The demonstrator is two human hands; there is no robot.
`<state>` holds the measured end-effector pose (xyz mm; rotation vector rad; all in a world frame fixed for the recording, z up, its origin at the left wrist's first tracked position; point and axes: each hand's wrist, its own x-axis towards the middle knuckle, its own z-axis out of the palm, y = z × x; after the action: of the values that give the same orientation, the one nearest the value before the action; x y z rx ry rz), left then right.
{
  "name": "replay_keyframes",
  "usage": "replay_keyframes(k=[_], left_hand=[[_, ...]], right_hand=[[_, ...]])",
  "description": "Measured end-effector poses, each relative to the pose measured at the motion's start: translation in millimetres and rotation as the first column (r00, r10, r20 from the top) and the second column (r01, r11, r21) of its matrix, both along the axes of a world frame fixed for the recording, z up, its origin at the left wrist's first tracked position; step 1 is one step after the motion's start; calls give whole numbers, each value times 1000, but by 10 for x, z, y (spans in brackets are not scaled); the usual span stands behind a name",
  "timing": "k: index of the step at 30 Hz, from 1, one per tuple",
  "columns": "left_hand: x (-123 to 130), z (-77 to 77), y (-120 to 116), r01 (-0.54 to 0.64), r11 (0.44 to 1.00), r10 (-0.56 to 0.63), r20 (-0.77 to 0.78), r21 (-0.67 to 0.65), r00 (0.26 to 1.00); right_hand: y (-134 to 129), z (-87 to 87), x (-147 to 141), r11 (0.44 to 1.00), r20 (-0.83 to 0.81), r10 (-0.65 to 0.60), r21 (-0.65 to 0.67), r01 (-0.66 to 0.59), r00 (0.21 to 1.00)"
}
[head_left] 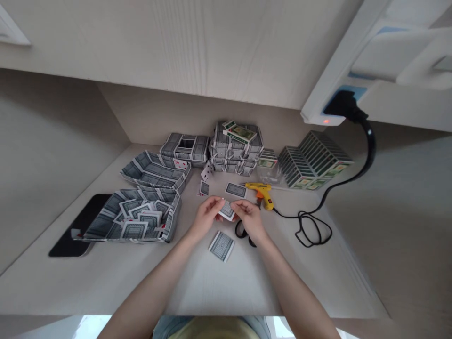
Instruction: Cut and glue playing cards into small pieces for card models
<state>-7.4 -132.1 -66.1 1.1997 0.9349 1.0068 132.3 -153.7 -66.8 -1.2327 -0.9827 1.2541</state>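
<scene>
Between my two hands is a playing card (227, 210), patterned back up, held above the desk. My left hand (208, 212) pinches its left side, and my right hand (249, 215) grips the right side. Whether it is one card or more, I cannot tell. Just below lies another playing card (221, 246), or a small stack, back up. Black-handled scissors (240, 230) are partly hidden beneath my right hand. A yellow glue gun (263, 192) rests beyond that hand, near a flat card (236, 189).
At left, an open card-built box (169, 228) holds loose cards, beside another open one (155, 172) and a dark phone (81, 226). Card-built boxes (235, 148) stand at the back. Stacked card packs (314, 160) are at right. A black cord (328, 193) runs up to a power strip (335, 110).
</scene>
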Motion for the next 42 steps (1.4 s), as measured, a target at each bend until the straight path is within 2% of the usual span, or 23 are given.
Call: replay_keyframes(k=[2,5,8,12,16,22,24,29,34,37,39,41,42], left_hand=[[-10,33,2,87,995,-83,92,-38,992],[-33,76,-2,145,988,-138,132,-51,982],[-61,103,9,120,991,-112,117,-64,987],[-90,116,49,77,995,-73,81,-58,994],[-104,119,72,78,995,-74,58,-68,996],[-184,163,79,236,959,-219,118,-159,968],[-210,175,88,264,941,-230,173,-211,958],[-214,174,104,177,914,-39,354,-366,934],[-181,155,94,234,897,-62,417,-375,907],[-167,118,103,219,902,-61,391,-373,918],[-162,79,120,157,912,-29,322,-379,946],[-163,36,140,75,918,23,241,-389,970],[-165,17,150,35,918,52,209,-395,977]], right_hand=[[-3,35,20,999,-93,-17,-38,13,996],[-19,82,59,993,-175,30,-111,-50,984],[-34,116,86,984,-151,109,-124,-128,983],[-40,125,74,964,-85,247,-75,-253,965],[-47,126,64,953,-14,299,-36,-300,954],[-64,192,206,866,-118,481,-91,-491,869],[-67,209,257,841,-173,515,-85,-534,840],[-64,209,298,836,-346,496,-59,-546,797],[-33,136,248,861,-409,438,-66,-505,800],[2,88,223,891,-350,380,-112,-441,856],[26,75,227,926,-212,305,-163,-341,928],[40,84,255,963,76,209,-190,-192,975],[40,96,277,977,280,161,-182,-112,946]])
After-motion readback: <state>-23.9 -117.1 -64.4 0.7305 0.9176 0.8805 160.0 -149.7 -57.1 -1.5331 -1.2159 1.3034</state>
